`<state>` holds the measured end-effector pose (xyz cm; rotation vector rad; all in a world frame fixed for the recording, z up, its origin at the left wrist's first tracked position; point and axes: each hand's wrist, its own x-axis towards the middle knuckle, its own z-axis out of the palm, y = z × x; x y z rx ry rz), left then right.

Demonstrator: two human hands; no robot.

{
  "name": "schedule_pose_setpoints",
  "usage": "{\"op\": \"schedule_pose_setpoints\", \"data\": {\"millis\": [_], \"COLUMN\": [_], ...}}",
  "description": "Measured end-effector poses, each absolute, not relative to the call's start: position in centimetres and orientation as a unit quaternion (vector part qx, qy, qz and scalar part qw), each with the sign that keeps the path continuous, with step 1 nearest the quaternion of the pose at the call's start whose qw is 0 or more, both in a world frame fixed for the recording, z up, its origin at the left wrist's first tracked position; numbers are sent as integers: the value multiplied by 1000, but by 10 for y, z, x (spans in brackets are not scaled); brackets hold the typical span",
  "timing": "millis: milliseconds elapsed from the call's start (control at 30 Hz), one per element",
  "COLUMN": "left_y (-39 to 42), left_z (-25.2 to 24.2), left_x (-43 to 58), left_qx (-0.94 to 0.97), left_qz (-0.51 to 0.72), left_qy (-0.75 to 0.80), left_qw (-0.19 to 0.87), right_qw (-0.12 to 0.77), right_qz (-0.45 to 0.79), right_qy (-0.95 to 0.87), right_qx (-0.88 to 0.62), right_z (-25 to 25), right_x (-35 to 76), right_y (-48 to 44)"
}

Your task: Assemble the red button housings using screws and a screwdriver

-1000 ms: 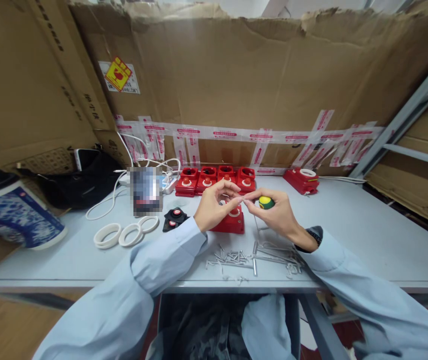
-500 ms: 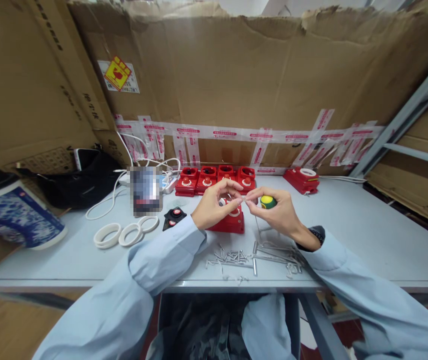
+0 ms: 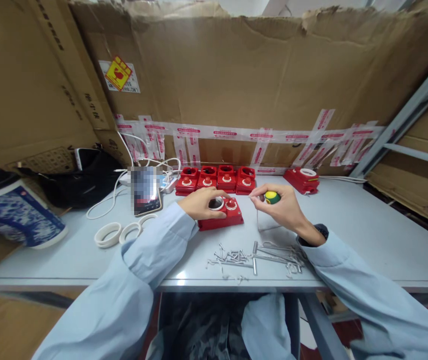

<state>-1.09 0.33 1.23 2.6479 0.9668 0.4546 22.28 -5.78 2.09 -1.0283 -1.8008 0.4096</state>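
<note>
My left hand (image 3: 204, 202) grips the left part of a red box (image 3: 223, 221) lying on the table, its fingers around a white ring (image 3: 216, 203) with a dark opening. A red knob (image 3: 231, 204) with a pale ring sits on the box's right part. To the right of the box, my right hand (image 3: 279, 207) holds a screwdriver by its yellow-green handle (image 3: 272, 197) in the palm. Something small and pale shows at its pinched fingertips, too small to name. Loose screws (image 3: 236, 256) lie nearer the table's front edge.
Several red boxes (image 3: 227, 179) stand in a row behind, another (image 3: 302, 181) at the right. Metal rods (image 3: 277, 253) lie beside the screws. White rings (image 3: 107, 235), a phone (image 3: 146, 192), cables and a large cup (image 3: 18, 215) are at the left.
My left hand has left the fingertips of my right hand, moved left and down, and taken hold of the red box. My right hand has shifted slightly right, still with the screwdriver.
</note>
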Motion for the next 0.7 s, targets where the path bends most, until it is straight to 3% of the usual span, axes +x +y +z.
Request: {"op": "schedule_pose_setpoints", "data": {"millis": [333,567,700], "left_y": [-6,-9,-8], "left_z": [8,27,29], "left_x": [1,-14,-13], "left_qx": [858,916,932], "left_qz": [216,168,127], "left_qy": [457,274,221], "left_qw": [93,241,257], "right_qw": [466,450,448], "right_qz": [152,152,148], "right_qy": [-751,-753,-756], "right_qx": [-442,-456,-453], "right_z": [20,23,25], "right_x": [223,224,224], "right_y": [-56,-58,-59]}}
